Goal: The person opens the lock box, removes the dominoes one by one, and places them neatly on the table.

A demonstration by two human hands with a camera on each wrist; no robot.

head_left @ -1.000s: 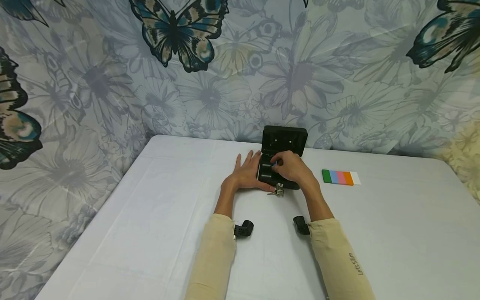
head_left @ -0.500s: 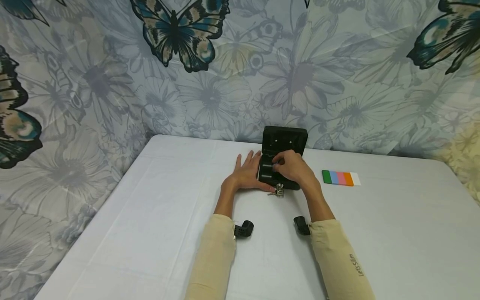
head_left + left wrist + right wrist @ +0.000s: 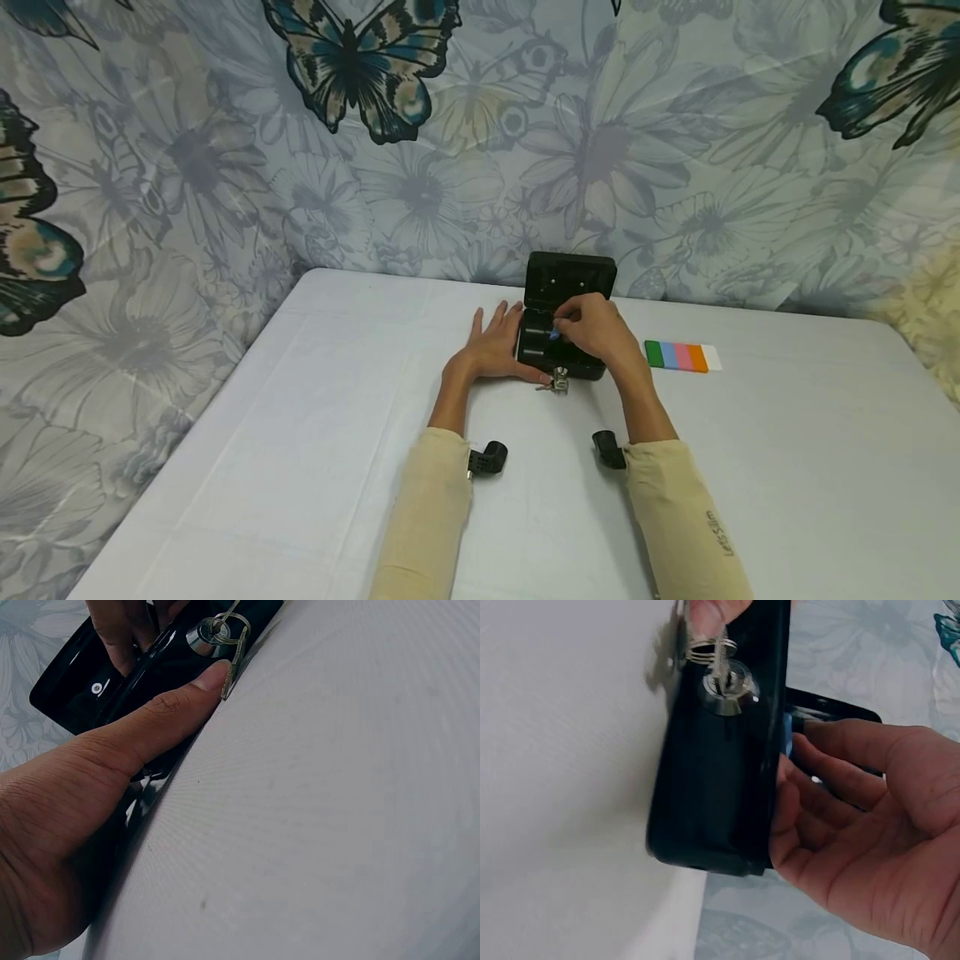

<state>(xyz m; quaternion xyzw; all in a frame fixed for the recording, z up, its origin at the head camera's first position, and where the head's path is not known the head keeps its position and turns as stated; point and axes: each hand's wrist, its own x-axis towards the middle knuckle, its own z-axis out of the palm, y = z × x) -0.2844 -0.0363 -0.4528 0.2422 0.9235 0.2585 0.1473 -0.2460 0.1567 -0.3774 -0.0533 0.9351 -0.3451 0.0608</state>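
Observation:
A black cash box [image 3: 536, 342] stands on the table with its lid [image 3: 570, 279] raised. My left hand [image 3: 491, 348] braces its left side, fingers straight and spread, the thumb along the front. In the left wrist view the thumb [image 3: 169, 712] tip touches the keys [image 3: 234, 664] hanging from the round lock [image 3: 204, 637]. My right hand [image 3: 596, 329] is over the open box, pinching a small blue piece [image 3: 555, 333] between thumb and fingertips. Only a blue sliver [image 3: 787, 735] shows past the box wall in the right wrist view. Most of the box's inside is hidden by the right hand.
Right of the box lies a flat strip [image 3: 681, 356] with green, blue, pink, orange and white bands. A white cloth covers the table [image 3: 315, 467]. Close behind the box hangs a flower-and-butterfly backdrop [image 3: 420, 200].
My right hand has shifted slightly right and up over the box, and the blue piece moved with it, still pinched. My left hand has stayed in place.

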